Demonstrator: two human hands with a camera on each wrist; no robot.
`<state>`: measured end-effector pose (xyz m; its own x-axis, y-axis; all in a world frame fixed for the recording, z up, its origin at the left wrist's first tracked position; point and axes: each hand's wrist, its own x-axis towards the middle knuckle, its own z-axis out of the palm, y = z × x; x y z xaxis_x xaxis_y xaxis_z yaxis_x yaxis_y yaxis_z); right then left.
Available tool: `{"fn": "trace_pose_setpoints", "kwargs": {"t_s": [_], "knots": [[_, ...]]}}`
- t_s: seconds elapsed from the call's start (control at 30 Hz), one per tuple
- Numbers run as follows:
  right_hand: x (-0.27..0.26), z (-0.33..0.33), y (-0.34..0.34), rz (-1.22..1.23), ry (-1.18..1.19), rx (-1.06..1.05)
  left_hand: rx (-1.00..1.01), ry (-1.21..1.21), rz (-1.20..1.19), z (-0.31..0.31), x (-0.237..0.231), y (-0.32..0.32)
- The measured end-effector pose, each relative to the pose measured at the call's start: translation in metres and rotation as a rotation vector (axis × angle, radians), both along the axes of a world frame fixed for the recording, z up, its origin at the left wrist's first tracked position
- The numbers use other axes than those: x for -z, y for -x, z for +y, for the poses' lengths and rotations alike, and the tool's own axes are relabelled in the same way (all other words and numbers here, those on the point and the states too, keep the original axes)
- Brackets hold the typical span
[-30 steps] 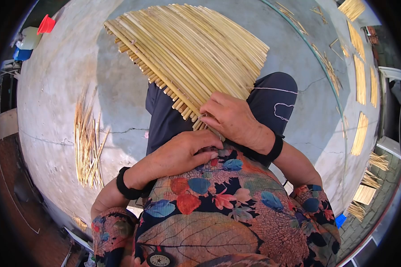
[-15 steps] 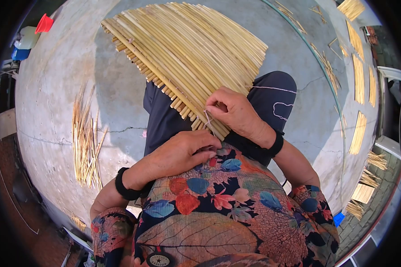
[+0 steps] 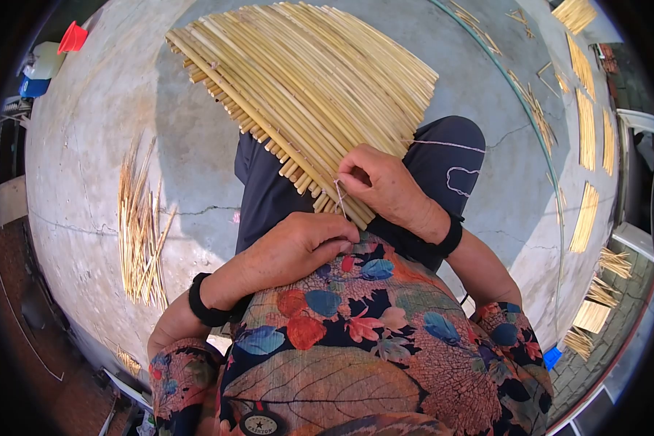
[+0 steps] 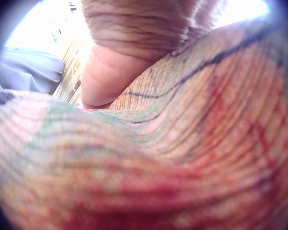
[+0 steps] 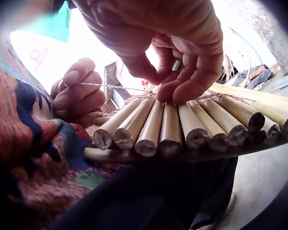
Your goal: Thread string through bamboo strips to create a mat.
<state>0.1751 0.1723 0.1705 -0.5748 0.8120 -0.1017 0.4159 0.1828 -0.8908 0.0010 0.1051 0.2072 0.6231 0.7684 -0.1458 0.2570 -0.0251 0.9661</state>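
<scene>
A mat of reed stalks (image 3: 305, 80) lies over the person's lap, its near corner against the patterned shirt. My right hand (image 3: 389, 185) is above this corner, thumb and forefinger pinching a thin pale string (image 3: 339, 190) close over the stalks. From there the string runs down to my left hand (image 3: 291, 247), which rests against the shirt. In the right wrist view the left fingers (image 5: 81, 91) are curled with the string between them, and the right fingertips (image 5: 175, 91) touch the bound stalk ends (image 5: 170, 129). The left wrist view shows mostly shirt cloth (image 4: 182, 167).
Loose string (image 3: 458, 182) trails over the right knee (image 3: 450, 134). A pile of thin stalks (image 3: 142, 232) lies on the concrete at left. Several flat stalk bundles (image 3: 587, 131) lie at right, beyond a green hose (image 3: 516, 83). A red bucket (image 3: 73, 38) stands far left.
My right hand has lifted from the mat's near corner and moved slightly up, drawing the string into view between the hands. The left hand has barely moved.
</scene>
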Motion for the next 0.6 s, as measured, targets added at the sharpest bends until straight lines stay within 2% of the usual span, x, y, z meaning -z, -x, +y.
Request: {"fn": "trace_pose_setpoints", "kwargs": {"t_s": [0.6], "knots": [[0.0038, -0.0005, 0.0018, -0.045, -0.076, 0.002, 0.024, 0.055, -0.006, 0.0007, -0.0010, 0.0011]]}}
